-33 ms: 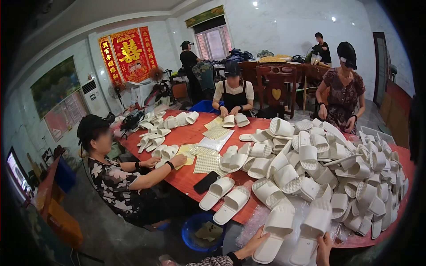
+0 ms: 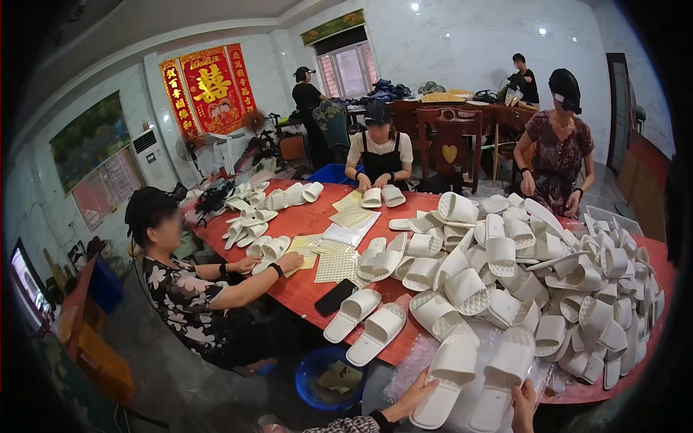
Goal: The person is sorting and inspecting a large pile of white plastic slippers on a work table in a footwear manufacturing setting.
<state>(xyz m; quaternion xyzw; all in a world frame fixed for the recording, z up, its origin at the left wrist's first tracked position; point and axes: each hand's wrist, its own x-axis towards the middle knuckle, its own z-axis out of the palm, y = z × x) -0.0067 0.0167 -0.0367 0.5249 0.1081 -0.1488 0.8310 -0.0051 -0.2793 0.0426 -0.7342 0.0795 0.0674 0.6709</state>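
Near the front edge of the table, my left hand [image 2: 414, 397] closes on the side of a white slipper [image 2: 450, 368]. My right hand [image 2: 525, 405] grips the outer edge of a second white slipper [image 2: 503, 368], beside the first. Both slippers point away from me, heels toward me, over clear plastic wrap [image 2: 417, 368]. Just left of them, a pair of white slippers [image 2: 375, 333] lies on the red tabletop [image 2: 289, 285]. A large heap of white slippers [image 2: 534, 270] rises beyond and to the right of my hands.
Sticker sheets [image 2: 336, 265] and a black phone [image 2: 335, 296] lie mid-table. A blue basin [image 2: 328, 382] stands on the floor at left. Co-workers sit at the left [image 2: 184, 281] and far side [image 2: 379, 148], handling slippers; another person [image 2: 556, 141] is behind the heap.
The slipper in my right hand has shifted slightly left, and that hand with it. My left hand and its slipper stay put.
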